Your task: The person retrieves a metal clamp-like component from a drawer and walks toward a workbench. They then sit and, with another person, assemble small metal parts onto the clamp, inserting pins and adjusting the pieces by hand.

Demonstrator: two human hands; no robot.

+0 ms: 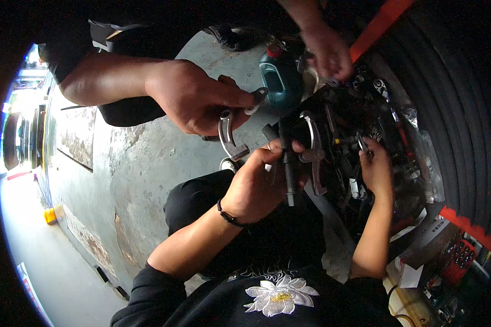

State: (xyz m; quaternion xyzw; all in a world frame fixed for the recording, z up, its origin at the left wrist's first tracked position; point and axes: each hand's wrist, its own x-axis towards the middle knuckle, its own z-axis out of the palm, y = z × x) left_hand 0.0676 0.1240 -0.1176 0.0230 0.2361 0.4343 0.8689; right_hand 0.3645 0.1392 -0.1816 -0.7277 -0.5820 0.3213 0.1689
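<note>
My left hand (253, 188), with a dark cord on its wrist, is closed around a gear puller. The puller's dark threaded spindle (289, 171) stands in front of the fingers, and a curved metal puller arm (314, 144) sticks out beside it. My right hand (377, 173) reaches over a dark pile of tools (346, 122), its fingers closed on a small shiny metal piece (362, 144) whose kind I cannot make out. Facing me, another person's hand (188, 97) holds a second curved puller arm (228, 133) and a small metal link (259, 99).
The other person's second hand (330, 54) is over the tools' far end. A teal jug (281, 82) with a red cap stands on the worn grey floor (142, 180). Black ribbed folds (447, 98) rise on the right, above a red socket holder (459, 256).
</note>
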